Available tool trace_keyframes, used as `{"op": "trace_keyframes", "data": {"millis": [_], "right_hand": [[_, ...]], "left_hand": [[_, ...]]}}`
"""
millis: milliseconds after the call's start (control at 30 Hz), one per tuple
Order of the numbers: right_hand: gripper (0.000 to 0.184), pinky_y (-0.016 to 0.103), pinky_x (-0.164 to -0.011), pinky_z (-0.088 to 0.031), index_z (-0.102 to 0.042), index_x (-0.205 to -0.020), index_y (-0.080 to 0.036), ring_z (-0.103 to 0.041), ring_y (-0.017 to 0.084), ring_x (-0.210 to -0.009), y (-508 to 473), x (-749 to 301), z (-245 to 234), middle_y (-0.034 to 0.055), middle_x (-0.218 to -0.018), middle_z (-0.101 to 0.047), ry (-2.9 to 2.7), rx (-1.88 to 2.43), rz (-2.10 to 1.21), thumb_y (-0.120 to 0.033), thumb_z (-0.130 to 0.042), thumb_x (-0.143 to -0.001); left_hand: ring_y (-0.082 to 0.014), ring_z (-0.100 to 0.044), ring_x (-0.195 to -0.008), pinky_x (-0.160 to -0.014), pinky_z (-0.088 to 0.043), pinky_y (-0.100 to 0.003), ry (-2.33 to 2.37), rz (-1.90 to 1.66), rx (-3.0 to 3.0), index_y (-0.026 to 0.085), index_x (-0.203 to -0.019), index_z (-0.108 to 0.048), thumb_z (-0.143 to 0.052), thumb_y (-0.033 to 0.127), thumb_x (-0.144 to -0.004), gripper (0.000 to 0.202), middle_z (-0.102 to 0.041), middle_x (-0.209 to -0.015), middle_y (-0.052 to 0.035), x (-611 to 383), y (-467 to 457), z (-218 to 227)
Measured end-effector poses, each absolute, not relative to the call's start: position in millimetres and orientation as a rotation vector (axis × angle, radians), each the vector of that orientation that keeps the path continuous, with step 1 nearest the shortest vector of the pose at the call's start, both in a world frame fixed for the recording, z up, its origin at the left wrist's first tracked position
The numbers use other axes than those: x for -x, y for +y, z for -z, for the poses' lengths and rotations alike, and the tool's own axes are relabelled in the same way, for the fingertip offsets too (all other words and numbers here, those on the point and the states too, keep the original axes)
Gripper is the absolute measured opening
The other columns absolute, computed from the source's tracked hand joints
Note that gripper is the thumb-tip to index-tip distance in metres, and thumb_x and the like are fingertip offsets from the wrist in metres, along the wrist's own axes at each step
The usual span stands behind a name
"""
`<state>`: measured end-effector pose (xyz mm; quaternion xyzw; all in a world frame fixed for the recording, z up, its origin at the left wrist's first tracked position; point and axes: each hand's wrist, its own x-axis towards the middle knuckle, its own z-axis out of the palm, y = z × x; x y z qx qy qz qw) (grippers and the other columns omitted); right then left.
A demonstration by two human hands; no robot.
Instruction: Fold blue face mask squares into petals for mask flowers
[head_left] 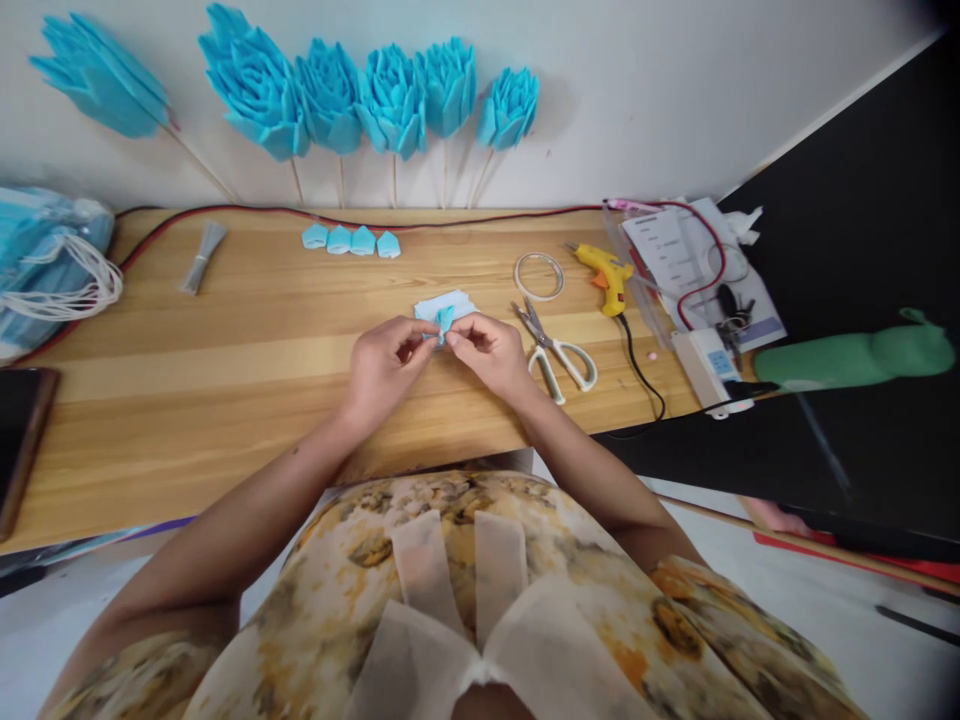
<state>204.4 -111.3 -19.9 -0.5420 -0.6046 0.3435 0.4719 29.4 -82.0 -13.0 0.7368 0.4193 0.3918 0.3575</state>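
Note:
Between my two hands is a small blue folded petal [445, 318], pinched at its lower end by the fingertips of both. My left hand [390, 362] is closed on it from the left, and my right hand [491, 355] from the right. Behind the fingers lies a pale blue-white stack of pieces [457, 299], partly covered. Scissors [553, 345] with white and grey handles rest just right of my right hand, blades parted. Farther back, several folded blue petals [352, 240] sit in a row.
A tape roll [538, 277] and a yellow glue gun [607, 275] lie at the right, near a power strip [709, 365] and a green bottle [847, 352]. Blue flowers on sticks [394, 105] lean on the wall. At left are a bundle of ties [202, 258] and a phone [22, 440].

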Motion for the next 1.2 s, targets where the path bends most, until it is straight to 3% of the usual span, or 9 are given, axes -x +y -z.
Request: {"op": "trace_keyframes", "data": {"millis": [500,967,1200], "right_hand": [[0.014,0.026,-0.067,-0.044,-0.063,-0.076,-0.021,-0.055,0.013,-0.064,-113.2,-203.2,24.1,-0.0007,-0.069,-0.065,-1.820,1.261,-0.347,-0.019,-0.057,-0.089],[0.014,0.026,-0.065,-0.044,-0.063,-0.075,-0.021,-0.053,0.012,-0.062,-114.0,-202.2,21.7,-0.0008,-0.070,-0.065,-1.747,1.314,-0.470,-0.024,-0.057,-0.087],[0.018,0.025,-0.060,-0.043,-0.064,-0.074,-0.020,-0.052,0.010,-0.059,-113.4,-204.1,20.5,-0.0015,-0.069,-0.065,-1.527,1.370,-0.682,-0.033,-0.060,-0.086]], "left_hand": [[-0.0120,-0.057,-0.062,-0.061,-0.041,-0.025,1.069,-1.010,-1.860,0.017,-0.080,-0.073,-0.060,0.023,-0.083,0.014,-0.071,-0.073,-0.0022,-29.5,-79.6,19.9],[-0.0109,-0.053,-0.061,-0.060,-0.040,-0.024,1.088,-0.967,-1.627,0.016,-0.076,-0.072,-0.063,0.029,-0.079,0.015,-0.070,-0.071,-0.0011,-30.4,-78.2,16.1],[-0.0082,-0.043,-0.053,-0.051,-0.033,-0.022,1.030,-1.029,-1.353,0.017,-0.078,-0.065,-0.059,0.035,-0.086,0.021,-0.055,-0.062,0.0024,-28.4,-73.0,9.8]]}}
